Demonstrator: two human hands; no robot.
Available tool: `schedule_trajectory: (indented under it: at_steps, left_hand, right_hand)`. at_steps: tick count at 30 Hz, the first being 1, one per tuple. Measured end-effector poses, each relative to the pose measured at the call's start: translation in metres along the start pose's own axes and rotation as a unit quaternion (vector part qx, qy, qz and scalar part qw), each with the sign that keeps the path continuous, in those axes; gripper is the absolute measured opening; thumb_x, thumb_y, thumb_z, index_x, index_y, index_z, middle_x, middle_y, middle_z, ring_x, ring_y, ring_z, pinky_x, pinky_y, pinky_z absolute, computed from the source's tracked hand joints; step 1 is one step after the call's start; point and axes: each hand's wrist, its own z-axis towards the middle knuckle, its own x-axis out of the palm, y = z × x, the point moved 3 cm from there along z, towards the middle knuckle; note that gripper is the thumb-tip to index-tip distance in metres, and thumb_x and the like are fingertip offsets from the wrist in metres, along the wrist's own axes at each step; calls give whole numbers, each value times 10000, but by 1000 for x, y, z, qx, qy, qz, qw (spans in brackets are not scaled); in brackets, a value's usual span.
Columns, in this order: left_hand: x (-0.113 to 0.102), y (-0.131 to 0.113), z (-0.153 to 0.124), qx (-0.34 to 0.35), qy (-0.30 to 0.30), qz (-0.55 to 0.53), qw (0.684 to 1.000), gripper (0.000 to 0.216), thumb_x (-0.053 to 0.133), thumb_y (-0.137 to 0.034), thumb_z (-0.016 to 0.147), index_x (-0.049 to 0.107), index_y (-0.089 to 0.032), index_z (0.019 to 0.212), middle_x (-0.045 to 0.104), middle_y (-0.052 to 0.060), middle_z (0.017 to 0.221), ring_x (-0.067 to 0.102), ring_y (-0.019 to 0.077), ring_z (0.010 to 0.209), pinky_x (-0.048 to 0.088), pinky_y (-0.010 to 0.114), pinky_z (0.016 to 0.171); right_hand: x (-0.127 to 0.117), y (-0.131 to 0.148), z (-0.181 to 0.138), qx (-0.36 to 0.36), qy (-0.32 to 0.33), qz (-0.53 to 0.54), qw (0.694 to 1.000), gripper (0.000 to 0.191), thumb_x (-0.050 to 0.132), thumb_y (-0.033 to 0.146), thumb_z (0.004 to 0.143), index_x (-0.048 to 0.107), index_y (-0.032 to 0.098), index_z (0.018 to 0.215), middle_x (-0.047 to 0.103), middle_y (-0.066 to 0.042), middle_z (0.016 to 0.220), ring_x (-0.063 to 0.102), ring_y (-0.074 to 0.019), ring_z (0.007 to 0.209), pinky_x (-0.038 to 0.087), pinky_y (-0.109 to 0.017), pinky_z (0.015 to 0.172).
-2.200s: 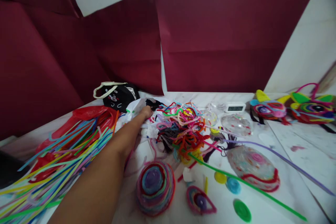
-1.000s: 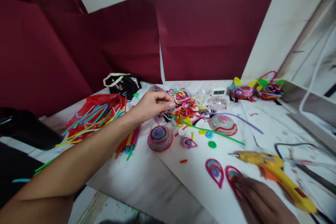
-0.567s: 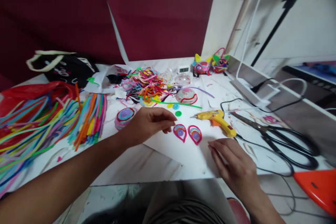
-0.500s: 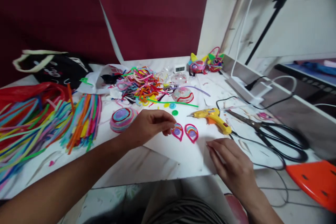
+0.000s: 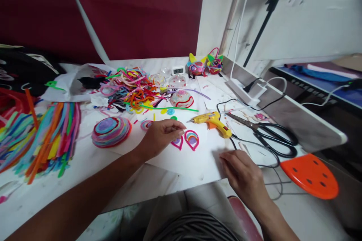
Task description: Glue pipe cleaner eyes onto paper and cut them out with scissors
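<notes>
My left hand (image 5: 165, 135) hovers over two teardrop-shaped pieces made of pipe cleaners. Its thumb and fingertips are pinched together, and whatever they hold is too small to make out. The fingers partly cover the left teardrop (image 5: 178, 145); the right teardrop (image 5: 192, 140), pink-edged with blue, orange and purple inside, shows whole. Near the table's front edge, my right hand (image 5: 244, 171) also has its fingers pressed together, with any held thing hidden. Above it lies a yellow glue gun (image 5: 213, 120), nozzle pointing left. Black-handled scissors (image 5: 263, 130) rest to its right.
Colourful pipe cleaners (image 5: 52, 135) lie at left, beside a round coiled pipe-cleaner piece (image 5: 110, 131). A tangled heap of scraps (image 5: 132, 88) sits behind. Two decorated animal-like figures (image 5: 205, 64) stand at the back, near a power strip (image 5: 246, 92). An orange plate-like piece (image 5: 311, 176) juts out at right.
The view has turned right, so the table's things appear further left. Relative to the teardrops, both hands have shifted right, and my left fingers now partly cover the left one.
</notes>
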Motion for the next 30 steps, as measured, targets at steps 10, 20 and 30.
schedule_trajectory:
  at_steps: [10,20,30]
  left_hand:
    - [1,1,-14,227,-15,191,955,97,601,-173,908,696,-176,889,727,20,844,675,125,773,506,210,705]
    - [16,15,-31,341,29,410,845,211,406,-174,1002,615,-157,976,701,75,1097,699,123,798,525,199,627]
    - [27,15,-32,368,31,472,801,300,339,-190,1014,623,-153,925,723,89,1071,675,126,681,471,201,531]
  right_hand:
    - [-10,-32,49,53,41,-130,989,218,495,216,967,640,132,1107,648,-151,1053,598,-280,936,497,-397,794]
    - [1,-60,100,148,266,-133,943,252,543,350,936,685,143,918,697,-95,832,626,-212,691,372,-291,586]
    - [4,-73,103,182,290,-65,937,259,536,365,924,692,165,974,708,-62,800,599,-179,650,358,-270,561]
